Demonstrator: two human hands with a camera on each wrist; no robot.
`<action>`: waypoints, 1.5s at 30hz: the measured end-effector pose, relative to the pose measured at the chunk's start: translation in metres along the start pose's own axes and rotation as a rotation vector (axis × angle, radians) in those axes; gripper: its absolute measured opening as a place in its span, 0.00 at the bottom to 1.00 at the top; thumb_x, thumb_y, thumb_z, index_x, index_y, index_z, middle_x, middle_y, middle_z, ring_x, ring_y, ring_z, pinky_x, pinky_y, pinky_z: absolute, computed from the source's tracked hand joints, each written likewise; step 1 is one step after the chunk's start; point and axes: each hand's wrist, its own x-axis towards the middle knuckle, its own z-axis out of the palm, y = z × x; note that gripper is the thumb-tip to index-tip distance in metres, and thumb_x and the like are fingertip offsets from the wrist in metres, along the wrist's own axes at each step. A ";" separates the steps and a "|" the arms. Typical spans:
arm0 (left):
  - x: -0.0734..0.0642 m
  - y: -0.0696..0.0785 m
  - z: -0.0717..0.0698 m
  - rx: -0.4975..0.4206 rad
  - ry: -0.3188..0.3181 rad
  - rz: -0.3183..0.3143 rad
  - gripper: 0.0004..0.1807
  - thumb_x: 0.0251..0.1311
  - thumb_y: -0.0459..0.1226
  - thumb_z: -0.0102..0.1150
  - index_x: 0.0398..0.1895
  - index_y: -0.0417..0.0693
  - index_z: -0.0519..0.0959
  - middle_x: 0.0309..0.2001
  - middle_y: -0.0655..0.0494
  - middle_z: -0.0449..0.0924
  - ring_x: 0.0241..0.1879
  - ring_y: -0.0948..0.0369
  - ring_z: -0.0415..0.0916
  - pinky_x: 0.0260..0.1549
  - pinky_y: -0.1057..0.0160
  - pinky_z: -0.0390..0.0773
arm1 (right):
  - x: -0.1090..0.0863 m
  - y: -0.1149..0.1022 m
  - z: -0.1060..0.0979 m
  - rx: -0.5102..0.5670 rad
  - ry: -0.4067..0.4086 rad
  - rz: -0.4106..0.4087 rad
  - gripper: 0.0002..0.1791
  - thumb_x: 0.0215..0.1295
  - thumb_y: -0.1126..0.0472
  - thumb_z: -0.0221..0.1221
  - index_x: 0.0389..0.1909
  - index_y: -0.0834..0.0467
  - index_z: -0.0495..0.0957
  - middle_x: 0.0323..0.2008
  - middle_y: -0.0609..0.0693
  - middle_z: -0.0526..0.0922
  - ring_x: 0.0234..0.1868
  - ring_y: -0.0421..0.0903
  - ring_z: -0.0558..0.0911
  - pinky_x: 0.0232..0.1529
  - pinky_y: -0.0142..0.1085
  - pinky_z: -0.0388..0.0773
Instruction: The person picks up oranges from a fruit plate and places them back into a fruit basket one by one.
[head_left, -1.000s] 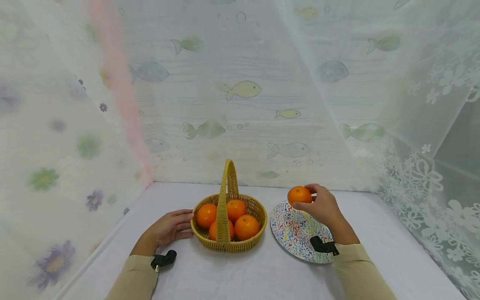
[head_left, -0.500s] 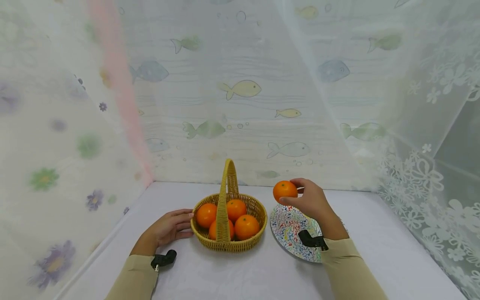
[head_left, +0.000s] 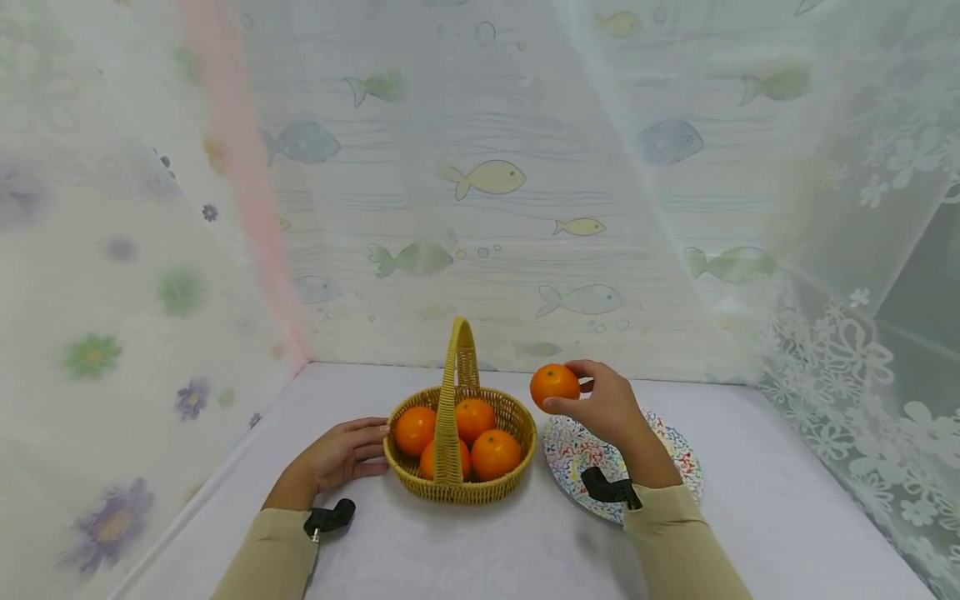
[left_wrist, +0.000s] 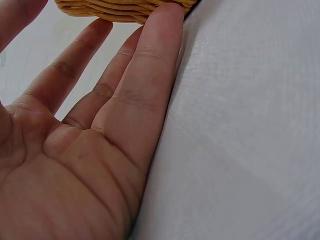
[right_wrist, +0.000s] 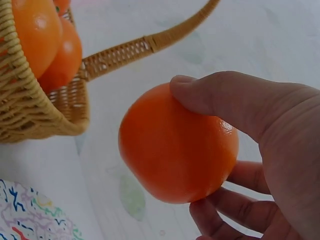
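My right hand [head_left: 606, 406] grips an orange [head_left: 555, 387] between thumb and fingers, in the air between the basket and the plate. The right wrist view shows the thumb on one side of this orange [right_wrist: 175, 145] and fingertips on the other. A yellow wicker basket [head_left: 465, 493] with an upright handle stands left of it, with several oranges [head_left: 496, 455] inside. At the basket's left side my left hand [head_left: 341, 457] touches the wall with extended fingers. In the left wrist view those fingertips [left_wrist: 162, 20] meet the woven wicker [left_wrist: 105, 10].
A round plate [head_left: 684, 462] with multicoloured squiggles lies right of the basket, partly hidden by the right forearm. White cloth covers the table [head_left: 450, 554]. Behind it hangs a pale curtain [head_left: 480, 275] with printed fish, and lace drapes [head_left: 832, 367] hang at the right.
My right hand has carried the orange leftward from above the plate's back edge toward the basket. The left hand has stayed at the basket's side.
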 end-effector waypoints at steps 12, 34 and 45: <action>0.001 0.000 -0.001 -0.002 -0.002 -0.005 0.38 0.75 0.47 0.59 0.78 0.36 0.59 0.56 0.53 0.86 0.53 0.57 0.85 0.55 0.50 0.85 | 0.000 -0.008 0.019 -0.003 -0.026 -0.017 0.41 0.53 0.42 0.77 0.67 0.51 0.76 0.59 0.51 0.82 0.56 0.52 0.79 0.42 0.40 0.86; 0.002 0.000 0.000 -0.010 0.005 -0.005 0.36 0.74 0.46 0.59 0.77 0.37 0.61 0.56 0.52 0.85 0.53 0.57 0.85 0.54 0.51 0.86 | -0.004 -0.014 0.049 -0.071 -0.049 -0.077 0.38 0.52 0.42 0.78 0.63 0.49 0.79 0.58 0.45 0.82 0.54 0.48 0.81 0.47 0.44 0.85; 0.000 0.001 0.001 0.008 -0.004 0.003 0.37 0.74 0.47 0.59 0.77 0.36 0.61 0.57 0.52 0.85 0.53 0.57 0.85 0.54 0.51 0.86 | -0.006 -0.018 0.055 -0.081 -0.050 -0.070 0.38 0.54 0.45 0.78 0.65 0.50 0.78 0.60 0.47 0.81 0.56 0.51 0.80 0.52 0.47 0.85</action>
